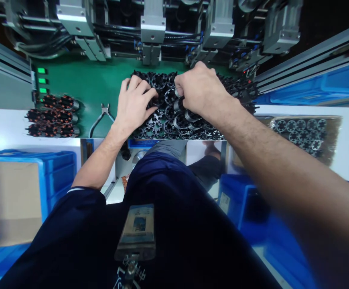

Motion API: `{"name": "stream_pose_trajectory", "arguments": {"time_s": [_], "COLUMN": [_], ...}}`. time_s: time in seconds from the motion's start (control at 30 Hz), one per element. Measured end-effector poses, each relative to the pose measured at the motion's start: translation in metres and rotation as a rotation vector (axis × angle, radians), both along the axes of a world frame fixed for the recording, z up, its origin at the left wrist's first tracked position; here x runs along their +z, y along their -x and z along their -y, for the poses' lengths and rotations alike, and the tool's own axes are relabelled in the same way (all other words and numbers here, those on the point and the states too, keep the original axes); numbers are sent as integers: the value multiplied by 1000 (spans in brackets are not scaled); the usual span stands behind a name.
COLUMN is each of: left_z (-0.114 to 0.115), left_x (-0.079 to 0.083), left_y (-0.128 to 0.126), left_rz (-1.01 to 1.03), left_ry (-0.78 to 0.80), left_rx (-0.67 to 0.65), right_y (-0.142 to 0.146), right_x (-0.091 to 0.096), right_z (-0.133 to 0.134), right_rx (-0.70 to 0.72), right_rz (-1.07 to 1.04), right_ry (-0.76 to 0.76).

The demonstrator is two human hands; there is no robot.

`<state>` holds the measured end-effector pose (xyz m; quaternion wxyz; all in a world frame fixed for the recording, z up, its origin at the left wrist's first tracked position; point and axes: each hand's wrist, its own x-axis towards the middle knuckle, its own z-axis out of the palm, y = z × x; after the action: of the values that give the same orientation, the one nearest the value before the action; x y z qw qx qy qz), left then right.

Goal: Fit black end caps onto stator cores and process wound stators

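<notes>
My left hand (134, 99) curves over the left side of a pile of black slotted rings (159, 80), its thumb and forefinger closed around one dark ring mostly hidden by the fingers. To its right, my right hand (201, 89) is curled shut, with a silvery edge of a motor stator core showing at its fingertips. Just below it, several stator cores (180, 120) with metal bands and black ends lie in rows. Loose black slotted pieces (152, 126) lie near the table's front edge. Side cutters (103, 114) rest left of my left hand.
Copper-wound stators (55, 116) stand in rows on the left of the green mat (93, 80). Metal machine blocks (153, 28) overhang the back. A box of stator cores (305, 130) sits at right. Blue crates (58, 172) stand below at both sides.
</notes>
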<state>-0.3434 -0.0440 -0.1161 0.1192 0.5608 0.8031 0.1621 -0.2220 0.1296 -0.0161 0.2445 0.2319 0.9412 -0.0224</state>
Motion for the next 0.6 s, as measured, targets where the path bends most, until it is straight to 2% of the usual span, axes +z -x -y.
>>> {"name": "stream_pose_trajectory", "arguments": {"time_s": [0.33,0.5,0.6], "left_z": [1,-9,-8], "left_x": [-8,-11,-15], "left_y": [-4,-7,-6], "left_rz": [-13,3,10], "left_ry": [-8,-21,-45], "left_rx": [77,123,96], "right_y": [-10,-11,-11], "right_x": [-22,-42,-57], "right_z": [-15,-27,-36], "right_rx": [12,-16,-36], "right_rz": [-165,-279,-342], "right_ry": [61,122,160]}}
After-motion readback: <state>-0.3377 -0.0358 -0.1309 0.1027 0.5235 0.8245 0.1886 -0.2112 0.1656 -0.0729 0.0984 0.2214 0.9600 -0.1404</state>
